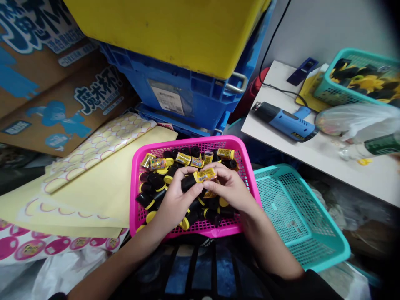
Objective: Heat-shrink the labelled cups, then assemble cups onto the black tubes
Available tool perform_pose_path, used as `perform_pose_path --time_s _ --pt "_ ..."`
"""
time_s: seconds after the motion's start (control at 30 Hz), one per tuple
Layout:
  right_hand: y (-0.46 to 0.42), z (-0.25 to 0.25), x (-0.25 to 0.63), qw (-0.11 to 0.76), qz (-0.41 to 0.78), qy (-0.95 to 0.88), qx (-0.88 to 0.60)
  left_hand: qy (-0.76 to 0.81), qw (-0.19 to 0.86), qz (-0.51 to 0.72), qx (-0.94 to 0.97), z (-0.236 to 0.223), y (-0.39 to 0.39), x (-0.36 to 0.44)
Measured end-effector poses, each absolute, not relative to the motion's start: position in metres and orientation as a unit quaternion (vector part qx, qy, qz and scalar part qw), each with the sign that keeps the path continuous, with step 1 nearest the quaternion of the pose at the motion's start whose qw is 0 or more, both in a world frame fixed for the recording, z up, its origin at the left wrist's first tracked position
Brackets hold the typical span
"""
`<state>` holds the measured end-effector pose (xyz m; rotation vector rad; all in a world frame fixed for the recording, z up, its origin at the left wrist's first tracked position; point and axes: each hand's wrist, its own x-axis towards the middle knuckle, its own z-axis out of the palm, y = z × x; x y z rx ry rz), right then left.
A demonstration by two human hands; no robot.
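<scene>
The fingers of the left hand (176, 204) were clenched round a black tube (188, 182), while those of the right hand (229, 187) gripped its far end, where a yellow printed wrapper (205, 175) sat. The tube was held over a pink plastic basket (187, 142) at lower centre. A few tubes near the basket's upper edge wore wrappers (183, 158); most others, yellow-capped (151, 204), lay bare. A teal basket (281, 200) sat at lower right. At upper right, another teal basket (331, 85), piled with black-and-yellow pieces, stood on the tabletop (265, 125) near a blue heat gun (283, 121).
</scene>
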<state>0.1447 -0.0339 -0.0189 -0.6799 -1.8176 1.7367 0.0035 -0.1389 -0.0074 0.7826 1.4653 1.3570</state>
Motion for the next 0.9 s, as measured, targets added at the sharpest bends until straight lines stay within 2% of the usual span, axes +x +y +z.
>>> perform_pose_path --time_s 0.17,0.27,0.4,0.53,0.77,0.9 --pt "-0.045 -0.018 0.142 0.322 0.708 -0.574 -0.255 0.62 0.417 0.548 0.376 -0.002 -0.141 0.003" --pt "-0.046 -0.015 0.142 0.309 0.741 -0.549 -0.232 0.604 0.367 0.57 0.418 -0.004 -0.144 0.005" --pt "-0.041 -0.012 0.148 0.291 0.692 -0.625 -0.214 0.551 0.299 0.597 0.502 -0.009 -0.147 0.006" --pt "-0.041 -0.012 0.153 0.334 0.61 -0.701 -0.159 0.493 0.27 0.608 0.561 -0.009 -0.148 0.006" --pt "-0.06 -0.01 0.153 0.359 0.699 -0.599 -0.153 0.472 0.218 0.614 0.594 -0.004 -0.149 0.004" --pt "-0.065 -0.004 0.151 0.368 0.698 -0.596 -0.145 0.473 0.186 0.602 0.616 -0.005 -0.147 0.001"
